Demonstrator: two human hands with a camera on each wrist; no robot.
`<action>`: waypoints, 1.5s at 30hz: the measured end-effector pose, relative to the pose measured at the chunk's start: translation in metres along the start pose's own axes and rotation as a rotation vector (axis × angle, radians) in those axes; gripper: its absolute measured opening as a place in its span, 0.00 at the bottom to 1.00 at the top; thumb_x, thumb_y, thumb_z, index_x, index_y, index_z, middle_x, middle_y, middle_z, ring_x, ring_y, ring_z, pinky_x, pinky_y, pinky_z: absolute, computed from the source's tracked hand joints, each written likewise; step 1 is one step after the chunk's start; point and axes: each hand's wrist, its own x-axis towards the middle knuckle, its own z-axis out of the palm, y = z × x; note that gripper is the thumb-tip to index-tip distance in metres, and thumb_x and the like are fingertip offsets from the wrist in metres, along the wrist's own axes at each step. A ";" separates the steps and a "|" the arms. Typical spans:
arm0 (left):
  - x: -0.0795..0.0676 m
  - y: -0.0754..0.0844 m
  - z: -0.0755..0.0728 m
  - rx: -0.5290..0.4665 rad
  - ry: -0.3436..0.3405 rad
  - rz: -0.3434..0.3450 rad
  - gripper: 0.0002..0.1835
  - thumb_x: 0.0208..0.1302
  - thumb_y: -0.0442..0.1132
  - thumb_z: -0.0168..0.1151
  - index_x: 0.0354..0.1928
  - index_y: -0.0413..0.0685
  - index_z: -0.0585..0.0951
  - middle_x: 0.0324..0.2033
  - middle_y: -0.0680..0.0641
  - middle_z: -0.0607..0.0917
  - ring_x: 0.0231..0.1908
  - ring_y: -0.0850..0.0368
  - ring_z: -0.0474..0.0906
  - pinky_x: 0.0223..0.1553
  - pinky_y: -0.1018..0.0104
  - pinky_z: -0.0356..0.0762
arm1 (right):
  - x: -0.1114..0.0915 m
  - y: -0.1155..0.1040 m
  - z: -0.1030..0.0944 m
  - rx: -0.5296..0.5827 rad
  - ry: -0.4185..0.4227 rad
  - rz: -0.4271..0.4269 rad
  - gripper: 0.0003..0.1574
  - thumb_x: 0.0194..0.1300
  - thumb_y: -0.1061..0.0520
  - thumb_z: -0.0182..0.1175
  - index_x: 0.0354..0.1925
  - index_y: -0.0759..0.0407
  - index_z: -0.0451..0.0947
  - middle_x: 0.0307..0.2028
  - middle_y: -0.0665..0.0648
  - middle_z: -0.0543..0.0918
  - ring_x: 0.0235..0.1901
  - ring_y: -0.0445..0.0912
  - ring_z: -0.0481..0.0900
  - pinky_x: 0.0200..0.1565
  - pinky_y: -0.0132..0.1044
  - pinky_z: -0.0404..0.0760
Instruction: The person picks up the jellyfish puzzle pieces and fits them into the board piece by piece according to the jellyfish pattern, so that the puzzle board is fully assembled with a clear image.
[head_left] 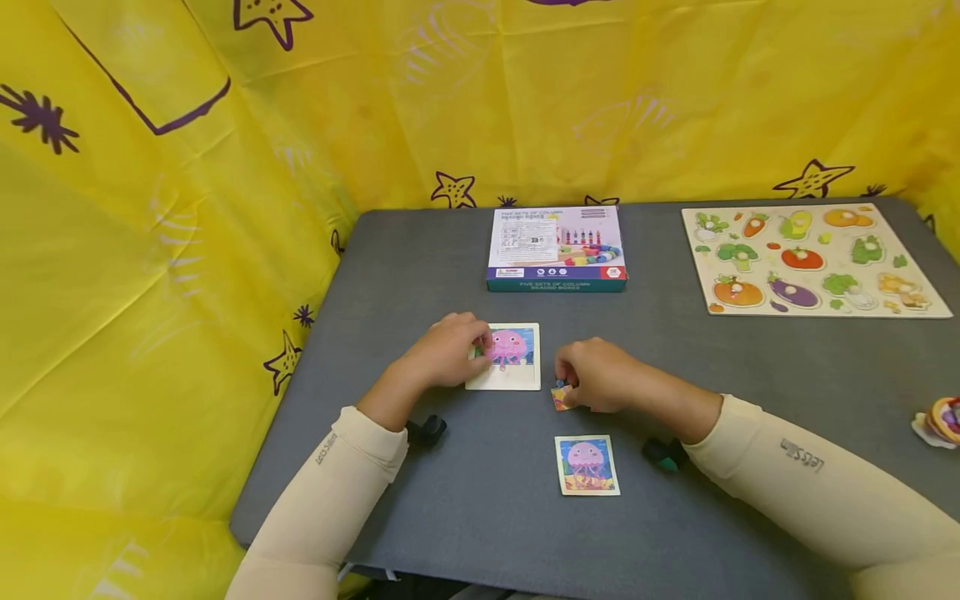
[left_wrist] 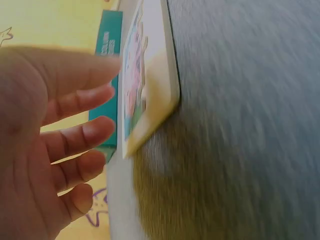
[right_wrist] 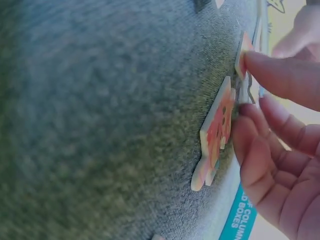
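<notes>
A square jigsaw board [head_left: 517, 379] with a pale frame lies on the table, its upper part filled with a pink jellyfish picture. My left hand [head_left: 450, 350] is at the board's left edge, fingers loosely bent and holding nothing; in the left wrist view its thumb reaches over the frame. To the right of the board, my right hand [head_left: 603, 375] pinches a small orange and yellow puzzle piece [head_left: 562, 398] at thumb and fingertips. Another puzzle piece [right_wrist: 217, 130], reddish-orange, lies on the table beside that hand. Nearer the body is a jellyfish picture card [head_left: 587, 465].
A bead-set box [head_left: 557, 250] stands behind the board. At the back right lies a vegetable puzzle board [head_left: 813, 262]. A colourful small object [head_left: 943, 421] sits at the right edge. Yellow patterned cloth [head_left: 525, 108] hangs behind the grey table [head_left: 420, 258].
</notes>
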 end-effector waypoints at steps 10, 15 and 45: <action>-0.016 -0.012 0.000 0.009 -0.071 -0.023 0.21 0.59 0.54 0.74 0.51 0.56 0.83 0.47 0.49 0.78 0.50 0.50 0.71 0.55 0.51 0.70 | 0.021 -0.018 -0.011 0.179 0.036 -0.121 0.05 0.63 0.59 0.71 0.34 0.55 0.82 0.24 0.50 0.80 0.26 0.44 0.76 0.30 0.37 0.75; -0.017 -0.013 -0.002 -0.015 -0.060 -0.004 0.23 0.56 0.54 0.76 0.52 0.56 0.83 0.48 0.48 0.80 0.52 0.47 0.72 0.56 0.48 0.70 | 0.046 -0.033 -0.014 0.214 0.083 -0.097 0.05 0.61 0.59 0.72 0.34 0.55 0.83 0.27 0.50 0.84 0.29 0.44 0.78 0.34 0.36 0.76; -0.014 -0.019 0.003 -0.083 -0.014 -0.030 0.16 0.59 0.48 0.76 0.46 0.54 0.83 0.45 0.48 0.80 0.51 0.46 0.72 0.53 0.50 0.69 | 0.100 -0.058 -0.002 -0.010 0.064 -0.045 0.15 0.60 0.50 0.74 0.23 0.53 0.80 0.24 0.50 0.81 0.30 0.47 0.78 0.30 0.36 0.71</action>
